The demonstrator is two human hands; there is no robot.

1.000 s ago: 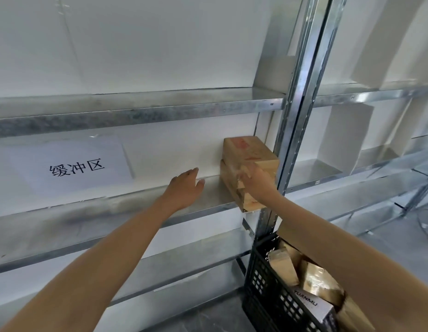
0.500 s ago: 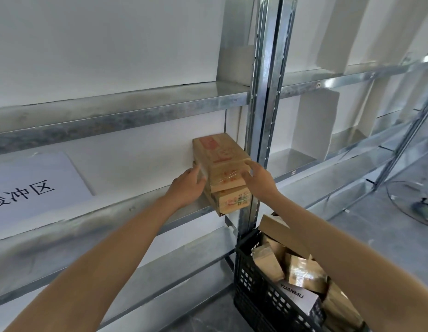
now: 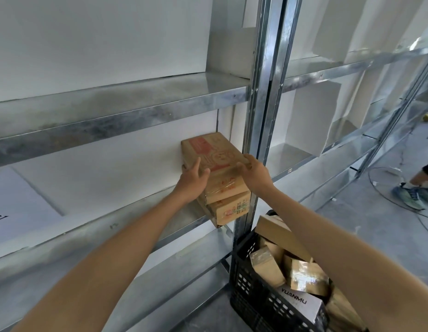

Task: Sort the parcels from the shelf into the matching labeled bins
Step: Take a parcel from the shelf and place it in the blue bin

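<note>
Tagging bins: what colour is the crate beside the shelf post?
The crate is black, lattice-walled; head view shows it.

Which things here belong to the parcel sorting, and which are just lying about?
Job: top parcel, gripped by left hand and right hand; lower parcel beneath it; metal shelf; black crate holding parcels.
Lying about: floor cable; wall sign; another person's shoe.

Brown red-printed parcel [image 3: 214, 161]; black crate [image 3: 246, 281]
</note>
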